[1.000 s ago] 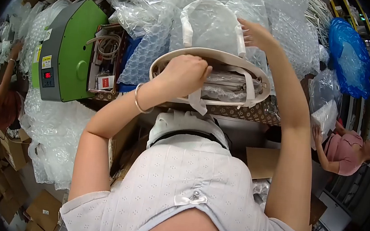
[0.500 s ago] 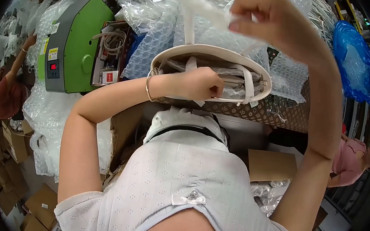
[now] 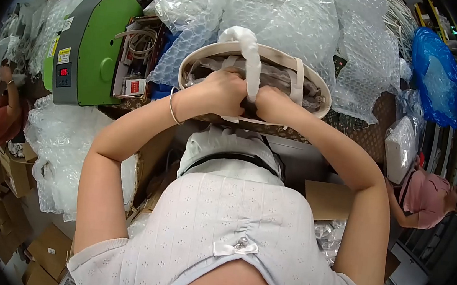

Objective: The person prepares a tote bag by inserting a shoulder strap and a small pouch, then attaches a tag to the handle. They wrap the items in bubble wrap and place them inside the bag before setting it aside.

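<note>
Handbag [image 3: 277, 54] at upper centre of the frame, mouth facing up. Left hand [image 3: 223, 93] and right hand [image 3: 277, 104] close together at its near rim, fingers curled; exact hold hidden, impossible to tell. White wrapped handle [image 3: 252, 67] arched down between them, blocking part of the opening. Green machine [image 3: 101, 54] at upper left, bubble wrap [image 3: 280, 17] at top, blue plastic bundle [image 3: 436, 81] at upper right, pink-shirted person [image 3: 428, 199] at right edge.

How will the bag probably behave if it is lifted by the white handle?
The bag would likely keep its shape, since its mouth forms an open oval. The white handle seems flexible, as it bends over the mouth. The plastic inside may shift, since it looks thin and crumpled.
</note>
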{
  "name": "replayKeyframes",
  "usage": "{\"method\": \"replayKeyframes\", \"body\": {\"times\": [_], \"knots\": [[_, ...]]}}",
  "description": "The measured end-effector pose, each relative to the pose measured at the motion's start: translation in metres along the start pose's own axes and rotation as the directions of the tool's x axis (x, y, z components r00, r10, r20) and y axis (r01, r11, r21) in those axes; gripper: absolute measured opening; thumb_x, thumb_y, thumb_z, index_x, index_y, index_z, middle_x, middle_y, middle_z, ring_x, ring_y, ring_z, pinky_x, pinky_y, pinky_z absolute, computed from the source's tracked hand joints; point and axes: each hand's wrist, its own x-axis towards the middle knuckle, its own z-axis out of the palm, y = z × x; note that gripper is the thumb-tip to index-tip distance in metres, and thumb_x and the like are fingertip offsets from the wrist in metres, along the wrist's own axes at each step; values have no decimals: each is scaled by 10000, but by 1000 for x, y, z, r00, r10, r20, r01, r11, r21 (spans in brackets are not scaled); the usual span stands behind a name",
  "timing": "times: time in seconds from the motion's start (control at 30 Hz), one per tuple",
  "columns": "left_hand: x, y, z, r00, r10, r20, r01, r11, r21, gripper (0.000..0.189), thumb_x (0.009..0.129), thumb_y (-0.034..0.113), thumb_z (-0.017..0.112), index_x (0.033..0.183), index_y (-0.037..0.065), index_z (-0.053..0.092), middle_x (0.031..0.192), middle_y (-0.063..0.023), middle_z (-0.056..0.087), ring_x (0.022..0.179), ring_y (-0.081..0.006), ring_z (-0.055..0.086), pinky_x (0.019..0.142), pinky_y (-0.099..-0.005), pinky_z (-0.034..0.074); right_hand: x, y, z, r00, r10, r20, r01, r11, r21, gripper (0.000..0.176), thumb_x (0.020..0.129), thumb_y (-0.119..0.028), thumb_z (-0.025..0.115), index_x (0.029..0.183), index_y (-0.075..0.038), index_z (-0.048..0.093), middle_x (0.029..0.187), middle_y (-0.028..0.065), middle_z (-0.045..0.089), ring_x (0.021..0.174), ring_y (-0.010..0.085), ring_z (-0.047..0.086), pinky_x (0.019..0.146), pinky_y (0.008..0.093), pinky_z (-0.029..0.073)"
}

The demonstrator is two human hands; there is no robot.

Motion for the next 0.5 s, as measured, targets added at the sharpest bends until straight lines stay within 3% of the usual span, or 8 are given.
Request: {"method": "replayKeyframes", "body": {"times": [0.03,0.1,0.17,0.23,0.27,0.37,0.4,0.5], "knots": [[1,-2,-4,1000,8,6,-8,1000,-1,324,671,222,711,889,5,611,889,-149,633,876,-293,601,772,-379,465,19,3,15,1000,8,-2,-8,1000,6,285,810,-133,561,1078,-37,571,960,201,630,911,367,601,764,412,481],[1,-6,-16,982,-96,160,119,982,-143,297,711,207,702,903,4,603,873,-149,633,841,-281,607,753,-358,472,48,-7,30,935,326,138,-329,944,-3,359,838,-177,517,1177,-73,573,1153,177,587,1069,326,557,891,395,436],[-5,-9,-22,961,-137,240,187,962,-200,283,731,200,698,910,3,599,865,-149,634,824,-275,610,743,-348,475,41,-7,20,962,215,170,-225,974,39,368,845,-184,505,1193,-83,570,1195,168,564,1104,314,534,920,385,414],[-25,-4,-22,989,-135,-64,90,881,-464,269,755,246,688,838,8,595,730,-141,622,716,-269,601,683,-341,467,26,-19,1,977,-19,211,-9,992,130,389,857,-198,479,1225,-102,565,1279,148,519,1175,290,489,978,365,369],[-30,-2,-24,963,-154,-219,3,824,-566,276,766,268,683,802,10,593,663,-137,616,662,-267,597,653,-338,463,26,-18,-1,981,-13,194,-13,992,128,389,857,-198,479,1225,-102,565,1279,148,519,1175,290,489,978,365,369],[-38,4,-21,940,-206,-274,102,931,-350,282,785,276,677,791,10,584,671,-131,625,653,-251,604,679,-348,470,24,-13,6,927,-87,366,10,978,206,401,864,-206,469,1240,-98,555,1254,156,534,1191,294,466,1010,345,326],[-42,7,-18,926,-232,-299,162,957,-239,286,794,280,673,785,11,579,675,-128,629,648,-243,608,692,-353,473,24,-14,16,927,-84,365,7,978,206,401,864,-206,469,1240,-98,555,1254,156,534,1191,294,466,1010,345,326],[-54,10,-3,848,-292,-442,159,936,-314,322,765,302,705,816,17,564,844,-151,639,803,-264,611,793,-370,453,25,-21,50,976,50,212,-129,918,375,377,875,-238,466,1190,-69,586,1216,172,553,1200,300,455,1003,362,328]]}}
